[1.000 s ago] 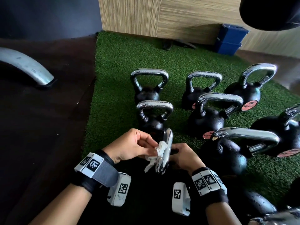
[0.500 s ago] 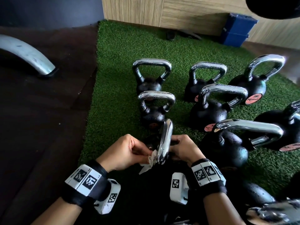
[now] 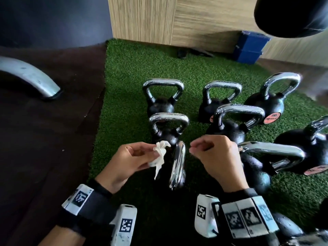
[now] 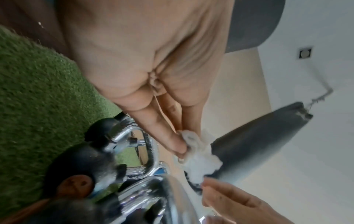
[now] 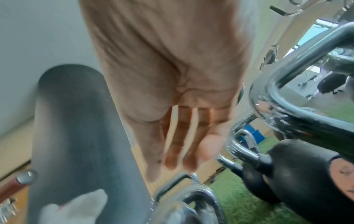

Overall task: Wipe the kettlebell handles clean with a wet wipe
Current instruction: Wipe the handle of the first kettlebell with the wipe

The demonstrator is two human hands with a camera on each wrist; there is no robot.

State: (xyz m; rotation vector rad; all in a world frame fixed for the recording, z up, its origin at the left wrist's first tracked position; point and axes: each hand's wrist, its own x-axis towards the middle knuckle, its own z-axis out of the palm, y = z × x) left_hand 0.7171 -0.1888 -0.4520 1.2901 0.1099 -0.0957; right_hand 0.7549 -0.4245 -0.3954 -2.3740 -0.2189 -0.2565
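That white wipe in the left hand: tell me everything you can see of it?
The wipe is a small white sheet, thin and soft-looking, crumpled into a wad with a twisted tail that hangs down. The left hand pinches it between thumb and fingers, above the green turf. It sits just left of the nearest kettlebell's chrome handle, with a gap between them in the head view. The right hand is near but not touching it. Whether it is wet cannot be told.
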